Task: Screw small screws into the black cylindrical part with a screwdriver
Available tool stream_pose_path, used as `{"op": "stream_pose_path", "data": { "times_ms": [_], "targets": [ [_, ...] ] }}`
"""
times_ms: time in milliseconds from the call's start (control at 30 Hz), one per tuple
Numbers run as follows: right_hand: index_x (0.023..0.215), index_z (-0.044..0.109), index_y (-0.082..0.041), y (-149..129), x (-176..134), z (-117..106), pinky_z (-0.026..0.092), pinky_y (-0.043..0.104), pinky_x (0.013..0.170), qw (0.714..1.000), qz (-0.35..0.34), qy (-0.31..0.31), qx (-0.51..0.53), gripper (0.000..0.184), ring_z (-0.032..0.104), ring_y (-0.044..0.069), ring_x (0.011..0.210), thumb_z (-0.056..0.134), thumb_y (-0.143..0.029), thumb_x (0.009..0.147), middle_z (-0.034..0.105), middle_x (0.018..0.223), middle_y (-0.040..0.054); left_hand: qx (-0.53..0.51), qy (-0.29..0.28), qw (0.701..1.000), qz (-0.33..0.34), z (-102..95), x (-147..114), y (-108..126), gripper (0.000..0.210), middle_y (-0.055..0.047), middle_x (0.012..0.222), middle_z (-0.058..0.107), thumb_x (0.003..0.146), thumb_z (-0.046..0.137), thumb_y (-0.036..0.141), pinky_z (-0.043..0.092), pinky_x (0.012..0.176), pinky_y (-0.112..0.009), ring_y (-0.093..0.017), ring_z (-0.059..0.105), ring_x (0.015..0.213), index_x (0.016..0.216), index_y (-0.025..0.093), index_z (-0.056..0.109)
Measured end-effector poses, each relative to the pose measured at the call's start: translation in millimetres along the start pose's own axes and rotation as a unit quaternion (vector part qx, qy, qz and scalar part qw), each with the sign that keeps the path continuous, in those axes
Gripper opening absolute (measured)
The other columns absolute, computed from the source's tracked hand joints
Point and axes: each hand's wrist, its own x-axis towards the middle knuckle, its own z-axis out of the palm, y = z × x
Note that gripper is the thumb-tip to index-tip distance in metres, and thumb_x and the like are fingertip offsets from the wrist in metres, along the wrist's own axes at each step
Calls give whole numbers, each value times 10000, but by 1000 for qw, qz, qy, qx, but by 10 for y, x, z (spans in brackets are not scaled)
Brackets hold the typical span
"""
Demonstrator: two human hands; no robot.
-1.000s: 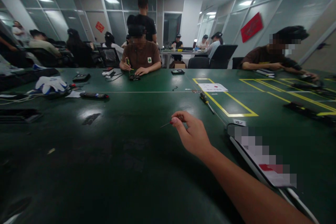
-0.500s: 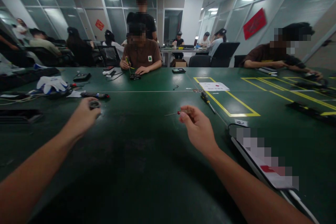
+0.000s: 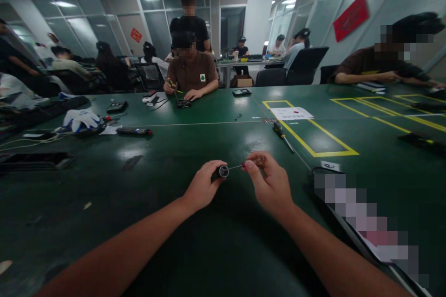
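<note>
My left hand (image 3: 201,187) is closed around a small black cylinder (image 3: 223,171), whose round, grey-rimmed end faces me and to the right. Pinched in my right hand (image 3: 271,180) is a small screwdriver (image 3: 236,167) with a thin metal shaft and a red and clear handle. Its shaft points left, and the tip meets the cylinder's round end; how far in it goes I cannot tell. Both hands are close together above the green table (image 3: 174,250). Beyond my right hand lies a larger black and yellow screwdriver (image 3: 284,138).
To the right stands a tilted tablet-like panel (image 3: 358,222), partly blurred, with a white cable. Yellow tape (image 3: 334,153) frames a printed sheet (image 3: 291,113). White gloves (image 3: 81,119), a dark pen-shaped tool (image 3: 134,132) and a black tray (image 3: 35,161) lie left. Co-workers sit opposite.
My left hand has swung right with the cylinder, bringing it to the screwdriver's tip. My right hand has shifted slightly right and down, still gripping the screwdriver. The view has turned slightly left.
</note>
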Motion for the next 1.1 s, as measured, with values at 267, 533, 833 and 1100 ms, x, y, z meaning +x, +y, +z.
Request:
{"op": "stream_pose_path", "data": {
  "times_ms": [267, 533, 833, 1100],
  "targets": [
    [1062, 584, -208, 48, 32, -1, 525, 348, 780, 991, -82, -56, -93, 109, 694, 217, 856, 522, -275, 1003, 698, 949, 70, -18, 20, 998, -60, 0, -21, -18, 312, -48, 1230, 687, 915, 651, 166, 487, 1062, -428, -226, 637, 1167, 1218, 242, 642],
    [1048, 592, -218, 35, -49, 43, 524, 333, 765, 989, -88, -86, -80, 105, 671, 201, 821, 500, -254, 1015, 683, 924, 60, -22, 39, 996, -79, 23, -18, -55, 309, -46, 1230, 690, 925, 639, 181, 490, 1055, -417, -218, 641, 1164, 1226, 252, 647],
    [1124, 603, -230, 97, -89, 134, 545, 333, 752, 992, -82, -76, -64, 147, 707, 200, 813, 524, -255, 1003, 724, 936, 45, -21, 99, 990, -99, -2, -36, -48, 290, -50, 1209, 711, 878, 648, 105, 500, 1050, -416, -213, 652, 1163, 1136, 233, 685],
    [1140, 587, -224, 106, -99, 163, 558, 333, 770, 986, -117, -88, -76, 153, 716, 201, 847, 542, -229, 994, 725, 974, 55, -31, 78, 993, -83, -64, -34, -80, 332, -46, 1187, 721, 833, 683, 71, 511, 1036, -415, -218, 665, 1138, 1122, 235, 703]
  ]
}}
